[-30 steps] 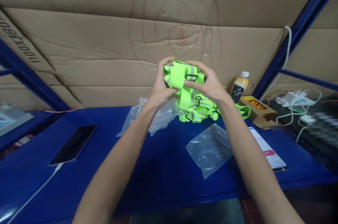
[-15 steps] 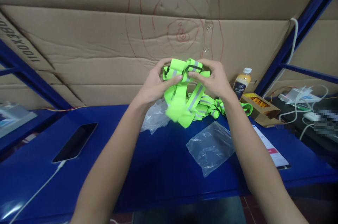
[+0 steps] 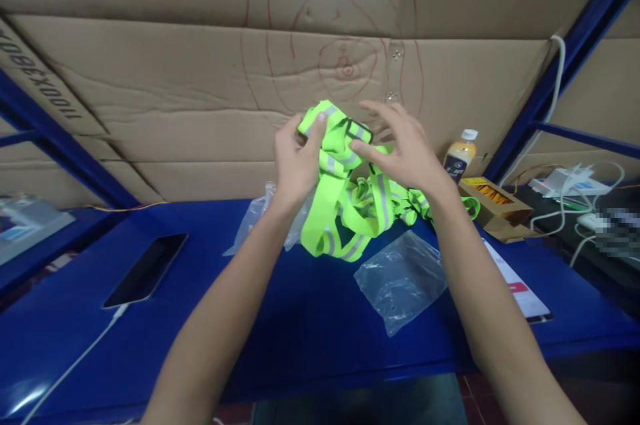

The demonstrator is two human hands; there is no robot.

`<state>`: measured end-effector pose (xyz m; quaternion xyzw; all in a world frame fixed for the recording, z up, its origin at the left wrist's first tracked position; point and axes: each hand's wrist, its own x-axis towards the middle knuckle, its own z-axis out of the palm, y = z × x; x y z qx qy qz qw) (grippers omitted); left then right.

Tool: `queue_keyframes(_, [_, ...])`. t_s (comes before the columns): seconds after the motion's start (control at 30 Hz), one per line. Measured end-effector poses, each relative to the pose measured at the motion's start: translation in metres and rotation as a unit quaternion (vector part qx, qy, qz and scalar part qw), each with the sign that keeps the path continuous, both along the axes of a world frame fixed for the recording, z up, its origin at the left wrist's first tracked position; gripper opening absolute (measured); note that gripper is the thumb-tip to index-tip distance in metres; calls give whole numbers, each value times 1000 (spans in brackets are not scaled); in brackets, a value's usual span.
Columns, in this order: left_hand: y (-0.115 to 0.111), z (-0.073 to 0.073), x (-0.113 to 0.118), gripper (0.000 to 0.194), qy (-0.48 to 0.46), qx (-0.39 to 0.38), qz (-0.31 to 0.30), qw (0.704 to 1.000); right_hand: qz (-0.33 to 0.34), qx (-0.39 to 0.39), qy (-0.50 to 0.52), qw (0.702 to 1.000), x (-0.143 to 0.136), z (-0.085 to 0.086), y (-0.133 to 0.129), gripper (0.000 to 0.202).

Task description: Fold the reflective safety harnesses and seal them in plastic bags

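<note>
A bundle of neon-green reflective straps (image 3: 333,195) with silver stripes and black buckles is held up over the table, its loops hanging down. My left hand (image 3: 299,159) is closed round the upper left of the bundle, thumb pressed on top. At the right side my right hand (image 3: 407,148) has its fingers spread and raised off the straps. Its thumb tip lies at the bundle, beside a black buckle (image 3: 359,131); whether it touches cannot be made out. Behind and below, more neon-green strapping (image 3: 395,198) lies heaped on the table, partly hidden by my right hand.
Clear plastic bags (image 3: 403,281) lie on the blue table (image 3: 295,318), one partly behind my left arm. A dark phone (image 3: 146,270) with a cable is at left. To the right are a bottle (image 3: 460,155), an open cardboard box (image 3: 495,208) and a phone with a lit screen (image 3: 520,285).
My right hand has let go of the straps and spread its fingers. My left hand has turned more upright with the bundle, whose loops now hang wider and lower.
</note>
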<state>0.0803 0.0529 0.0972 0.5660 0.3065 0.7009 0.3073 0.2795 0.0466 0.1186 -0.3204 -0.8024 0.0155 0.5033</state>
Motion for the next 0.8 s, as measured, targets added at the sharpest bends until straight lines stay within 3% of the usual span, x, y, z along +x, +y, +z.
queue_keyframes(0.13, [0, -1, 6, 45, -41, -33, -21, 998, 22, 8, -91, 996, -7, -1, -9, 80])
queue_keyframes(0.27, [-11, 8, 5, 49, -19, -31, -98, 994, 35, 14, -81, 996, -12, 0, -10, 72])
queue_keyframes(0.43, [-14, 15, -20, 57, 84, -21, -172, 981, 88, -59, 55, 993, -4, -2, 2, 63])
queue_keyframes(0.6, [-8, 13, -36, 56, 202, 30, -131, 970, 87, -179, 224, 954, 4, -9, 17, 66])
queue_keyframes(0.67, [-12, 14, -31, 63, 213, 41, -117, 969, 90, -212, 233, 945, 1, -12, 17, 67])
queue_keyframes(0.8, [-21, 14, -17, 85, 151, 24, -149, 977, 105, -261, 219, 934, -12, -19, 14, 73])
